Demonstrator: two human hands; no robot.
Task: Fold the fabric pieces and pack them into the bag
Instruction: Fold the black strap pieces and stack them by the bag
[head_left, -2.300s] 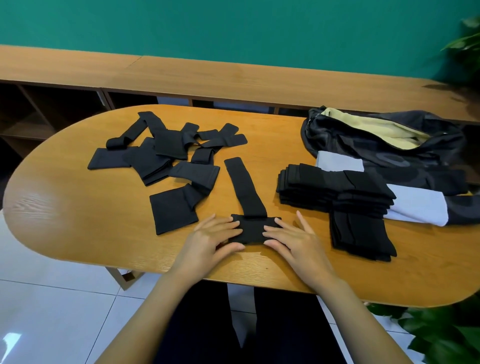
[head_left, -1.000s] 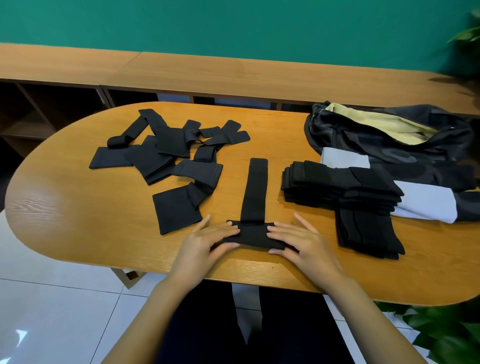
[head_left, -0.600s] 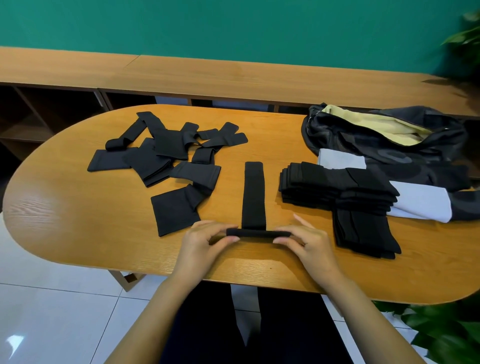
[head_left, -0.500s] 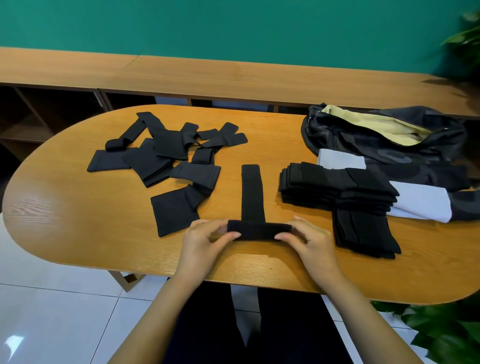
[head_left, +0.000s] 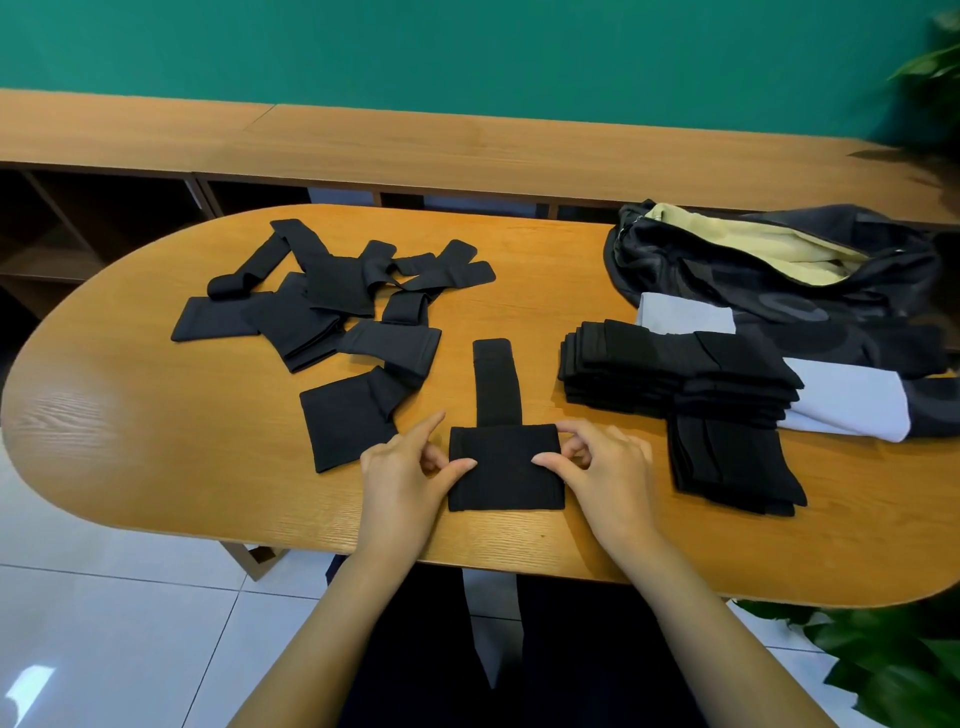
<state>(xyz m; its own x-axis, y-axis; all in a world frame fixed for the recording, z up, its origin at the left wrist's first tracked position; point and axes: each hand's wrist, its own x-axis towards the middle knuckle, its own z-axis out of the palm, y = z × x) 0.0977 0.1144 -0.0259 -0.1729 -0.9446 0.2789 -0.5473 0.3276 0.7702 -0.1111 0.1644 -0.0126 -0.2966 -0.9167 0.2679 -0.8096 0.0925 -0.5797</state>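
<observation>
Fingers of left hand and right hand pinch side edges of the fabric piece at 6 o'clock on the table — mid-fold. Next, probably: strap folded in, piece onto folded stack at 3 o'clock.

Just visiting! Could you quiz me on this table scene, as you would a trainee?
1. True or false: the bag is zipped shut.
2. The folded stack lies: A) inside the bag; B) on the table, beside the bag; C) on the floor.
3. How many hands pinch the fabric piece at the table's near edge?
Key: 1 false, it gapes open; 2 B; 3 two, the left hand and the right hand.
</observation>
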